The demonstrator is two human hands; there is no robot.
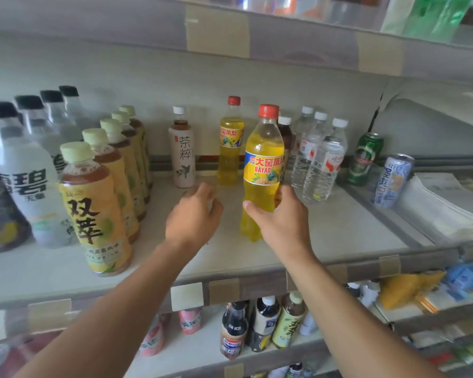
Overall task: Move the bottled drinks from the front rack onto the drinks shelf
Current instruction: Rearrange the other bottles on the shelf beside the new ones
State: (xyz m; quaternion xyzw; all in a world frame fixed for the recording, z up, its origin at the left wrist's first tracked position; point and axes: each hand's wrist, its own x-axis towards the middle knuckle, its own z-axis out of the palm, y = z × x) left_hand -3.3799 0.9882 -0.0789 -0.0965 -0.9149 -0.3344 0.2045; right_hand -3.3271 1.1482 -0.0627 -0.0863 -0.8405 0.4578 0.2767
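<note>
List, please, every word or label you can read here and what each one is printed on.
"大窑凤梨 DAYAO": yellow bottle, gripped by the right hand.
"大窑凤梨": second yellow bottle behind.
"茶粹": white tea bottle.
"双萃": front tea bottle.
"碧": white bottle.
Green can, blue can, water bottles: unreadable.

A green can [365,159] and a pale blue can [393,180] stand at the right. Stacked white papers [445,205] lie just beside them.
</note>
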